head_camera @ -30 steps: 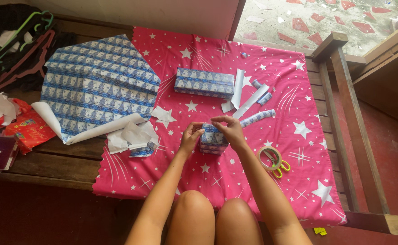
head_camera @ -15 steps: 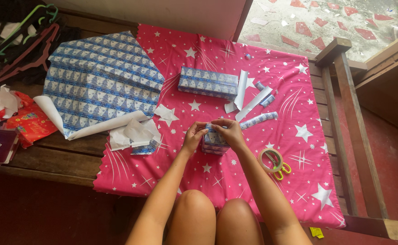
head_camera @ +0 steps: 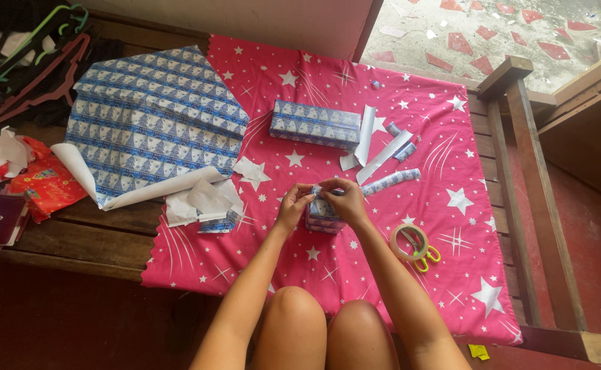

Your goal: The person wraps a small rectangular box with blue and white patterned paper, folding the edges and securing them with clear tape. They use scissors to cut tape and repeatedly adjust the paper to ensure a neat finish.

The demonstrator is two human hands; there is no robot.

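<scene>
A small box (head_camera: 323, 214) wrapped in blue patterned paper stands on the pink star-printed sheet (head_camera: 266, 103) in front of me. My left hand (head_camera: 295, 203) pinches the paper at the box's top left. My right hand (head_camera: 345, 199) presses on the top from the right, fingers folded over a paper flap. Both hands touch the box. A bigger wrapped box (head_camera: 315, 124) in the same blue paper lies farther back on the sheet.
A large blue patterned paper sheet (head_camera: 153, 120) spreads at the left, torn scraps (head_camera: 204, 202) below it. Paper strips (head_camera: 382, 154) lie right of the bigger box. A tape roll (head_camera: 409, 242) and yellow-handled scissors (head_camera: 425, 257) sit at my right. Hangers (head_camera: 36, 55) and red bags (head_camera: 40, 185) lie far left.
Both hands stay on the small box, fingers shifting slightly over its top flap. The camera view has moved a little; nothing else moved.
</scene>
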